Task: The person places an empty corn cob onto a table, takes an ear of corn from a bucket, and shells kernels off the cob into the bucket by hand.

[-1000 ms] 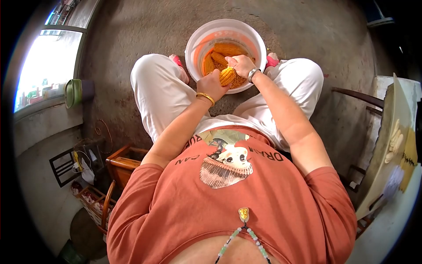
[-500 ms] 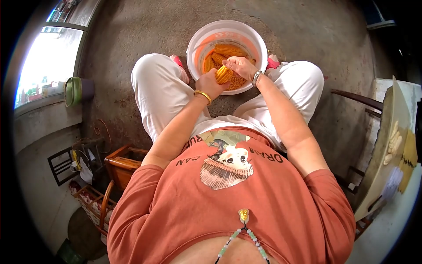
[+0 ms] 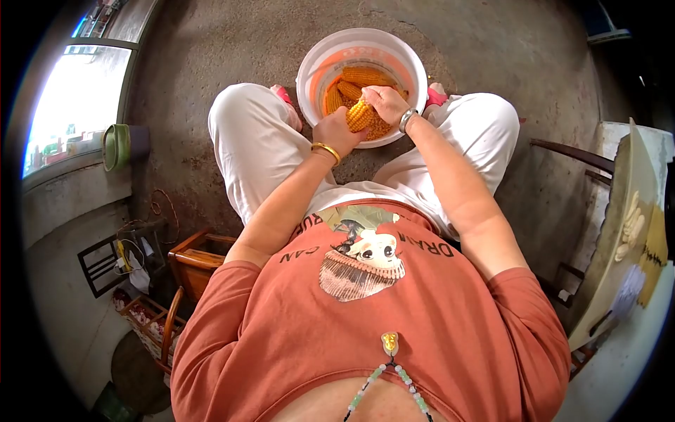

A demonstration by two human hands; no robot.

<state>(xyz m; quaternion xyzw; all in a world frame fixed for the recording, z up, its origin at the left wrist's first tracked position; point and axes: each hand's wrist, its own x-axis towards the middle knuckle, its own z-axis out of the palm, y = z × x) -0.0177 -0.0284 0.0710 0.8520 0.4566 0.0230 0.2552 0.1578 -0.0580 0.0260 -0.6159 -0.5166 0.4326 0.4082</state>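
Note:
A yellow corn cob (image 3: 360,116) is held over a white bucket (image 3: 306,74) between my feet. My left hand (image 3: 337,133), with a gold bangle at its wrist, is wrapped round the lower end of the cob. My right hand (image 3: 385,104), with a silver watch or bracelet, has its fingers closed at the cob's upper end. Inside the bucket several whole cobs (image 3: 365,76) lie at the far side, with loose kernels (image 3: 380,129) beneath my hands.
A wooden stool (image 3: 197,259) and a handled basket (image 3: 151,320) stand at the left. A green bin (image 3: 116,148) is below the window. At the right is a table (image 3: 605,246) with pale items on it. Concrete floor (image 3: 232,42) surrounds the bucket.
My right hand has lifted and moved slightly along the cob's upper end, its fingers curling more. My left hand keeps its hold, and the cob has tilted more upright than one second ago.

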